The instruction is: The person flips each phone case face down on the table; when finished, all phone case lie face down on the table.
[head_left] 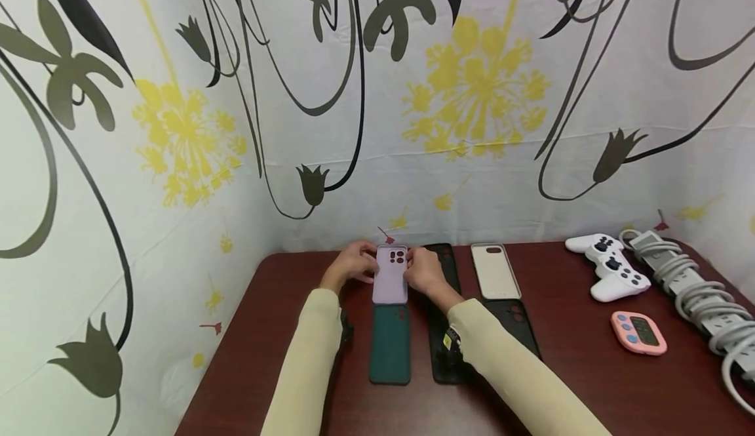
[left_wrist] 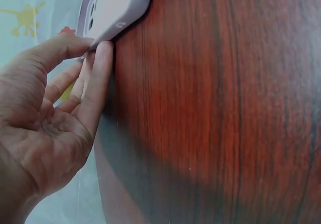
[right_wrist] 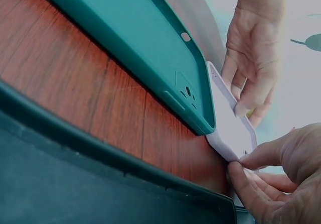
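Note:
A lilac phone case with camera holes lies at the back of the table, its lower end against a teal phone case. My left hand pinches the lilac case's left edge between thumb and fingertips, as the left wrist view shows. On the opposite edge, my right hand pinches the case with thumb and forefinger. Seen from the right wrist, the teal case lies with its hollow side up, touching the lilac case.
Right of the hands lie a long black case, a cream phone case and another black case. Farther right are a white game controller, a pink timer and a cord-wrapped power strip. A patterned curtain borders the table's back.

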Available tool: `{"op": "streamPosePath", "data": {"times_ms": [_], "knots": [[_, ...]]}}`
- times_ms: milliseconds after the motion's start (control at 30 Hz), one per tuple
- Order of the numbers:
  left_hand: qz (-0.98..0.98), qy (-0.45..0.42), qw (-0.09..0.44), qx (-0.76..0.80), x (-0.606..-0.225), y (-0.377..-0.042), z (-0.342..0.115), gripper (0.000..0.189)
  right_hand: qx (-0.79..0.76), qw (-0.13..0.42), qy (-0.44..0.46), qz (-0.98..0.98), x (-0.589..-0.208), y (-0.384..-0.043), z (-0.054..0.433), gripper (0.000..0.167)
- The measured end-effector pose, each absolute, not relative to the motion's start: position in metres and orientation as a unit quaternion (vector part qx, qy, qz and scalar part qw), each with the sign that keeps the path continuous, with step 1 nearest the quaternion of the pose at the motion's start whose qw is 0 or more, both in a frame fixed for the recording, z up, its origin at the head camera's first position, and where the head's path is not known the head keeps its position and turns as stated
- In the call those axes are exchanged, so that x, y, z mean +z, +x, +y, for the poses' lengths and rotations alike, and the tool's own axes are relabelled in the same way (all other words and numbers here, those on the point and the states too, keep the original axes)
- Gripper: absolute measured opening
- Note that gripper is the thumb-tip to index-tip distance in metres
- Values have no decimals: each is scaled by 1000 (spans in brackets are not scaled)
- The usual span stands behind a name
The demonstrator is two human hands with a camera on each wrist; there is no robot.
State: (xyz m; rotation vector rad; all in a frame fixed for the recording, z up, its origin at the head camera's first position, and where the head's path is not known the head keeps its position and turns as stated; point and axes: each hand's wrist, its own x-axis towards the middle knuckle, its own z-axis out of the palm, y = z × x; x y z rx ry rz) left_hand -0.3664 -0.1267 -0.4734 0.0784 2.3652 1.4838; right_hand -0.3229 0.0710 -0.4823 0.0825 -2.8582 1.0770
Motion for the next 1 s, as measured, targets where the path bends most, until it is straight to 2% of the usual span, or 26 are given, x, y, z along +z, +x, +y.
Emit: {"op": "streamPosePath", "data": {"times_ms": [367,567,833,1000], "knots": [[816,28,159,555,-472,-361,-131,53,356,65,23,-932,-485,-321,68,27],[809,16,145,570,-474,-361,-136,51,369,72,21,-926,-486,-319,62,33],[763,33,163,624,-471,-360,-138,48,358,75,34,-930,-486,-315,59,32],[752,31,178,634,-469,-358,-142,50,368,49,54,-927,-484,-314,59,36]]}}
